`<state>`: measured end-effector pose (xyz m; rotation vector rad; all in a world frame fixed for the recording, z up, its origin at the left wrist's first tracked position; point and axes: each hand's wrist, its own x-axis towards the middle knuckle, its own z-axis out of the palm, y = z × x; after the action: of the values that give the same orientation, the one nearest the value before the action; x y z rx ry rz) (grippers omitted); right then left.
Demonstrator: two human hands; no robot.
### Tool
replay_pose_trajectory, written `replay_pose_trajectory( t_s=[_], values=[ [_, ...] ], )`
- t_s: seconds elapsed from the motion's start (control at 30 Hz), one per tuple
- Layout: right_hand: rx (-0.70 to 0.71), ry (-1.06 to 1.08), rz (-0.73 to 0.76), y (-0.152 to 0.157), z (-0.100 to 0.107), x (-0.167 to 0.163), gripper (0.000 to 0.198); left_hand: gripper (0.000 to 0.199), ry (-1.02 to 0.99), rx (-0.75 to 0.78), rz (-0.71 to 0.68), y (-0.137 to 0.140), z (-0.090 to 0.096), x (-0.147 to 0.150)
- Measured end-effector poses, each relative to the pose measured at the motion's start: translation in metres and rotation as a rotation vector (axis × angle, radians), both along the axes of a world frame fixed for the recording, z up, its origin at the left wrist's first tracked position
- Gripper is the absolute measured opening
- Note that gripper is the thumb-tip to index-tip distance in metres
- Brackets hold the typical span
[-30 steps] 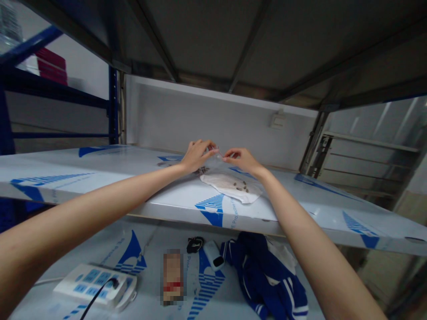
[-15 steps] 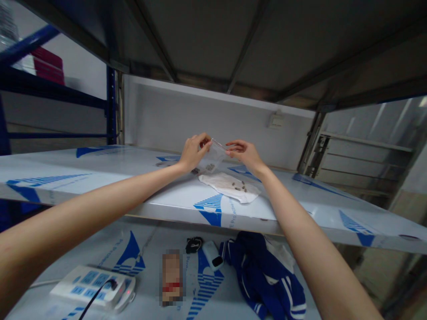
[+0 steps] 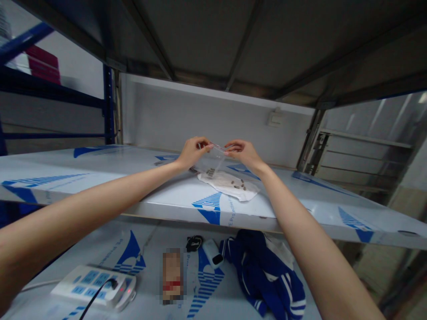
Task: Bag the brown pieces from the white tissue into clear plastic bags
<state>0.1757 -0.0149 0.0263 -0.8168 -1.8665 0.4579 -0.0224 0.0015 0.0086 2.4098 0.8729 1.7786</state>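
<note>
A small clear zip bag hangs between my two hands above the upper shelf, with several small dark pieces in its bottom. My left hand pinches the top left corner of the bag. The thumb and fingers of my right hand are closed on its top right edge. Below and slightly right of the bag, a white paper sheet lies on the shelf, carrying several small dark pieces. Some dark items beside my left wrist are partly hidden by it.
The upper shelf wears blue-printed film. On the lower level are a white power strip with a black cable, a blurred phone-shaped item, a black bundle, a pale blue device and a blue-and-white garment. A metal shelf hangs overhead.
My right hand has closed onto the bag's top edge, its fingers nearer the thumb than before. The bag has lowered slightly and hangs straighter. The paper sheet stays in place.
</note>
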Motion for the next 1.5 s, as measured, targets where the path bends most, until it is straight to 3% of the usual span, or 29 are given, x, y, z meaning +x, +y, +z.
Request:
replay_pose_trajectory(
  t_s=[0.3, 0.53, 0.73, 1.0, 1.13, 1.5],
  values=[
    [0.023, -0.005, -0.035, 0.0059, 0.0006, 0.0000, 0.025, 0.014, 0.008, 0.072, 0.080, -0.0002, -0.0004, 0.0030],
    [-0.122, -0.058, -0.071, 0.0004, -0.0003, -0.0005, 0.024, 0.013, -0.082, 0.057, 0.100, -0.0013, -0.0015, 0.0025],
    [-0.086, -0.043, -0.083, 0.0020, 0.0004, -0.0009, 0.016, 0.016, -0.084, 0.032, 0.057, 0.0017, -0.0031, 0.0021],
    [-0.044, -0.023, -0.070, -0.0020, 0.0013, -0.0014, 0.020, 0.016, -0.084, 0.002, 0.003, 0.0018, -0.0022, 0.0014],
    [-0.030, -0.012, -0.049, -0.0018, 0.0024, -0.0007, 0.018, 0.013, -0.093, 0.012, 0.039, 0.0026, -0.0026, 0.0029],
    [-0.092, -0.012, 0.017, -0.0014, 0.0014, -0.0047, 0.021, 0.010, -0.163, -0.016, -0.002, 0.0018, -0.0013, 0.0059]
  ],
)
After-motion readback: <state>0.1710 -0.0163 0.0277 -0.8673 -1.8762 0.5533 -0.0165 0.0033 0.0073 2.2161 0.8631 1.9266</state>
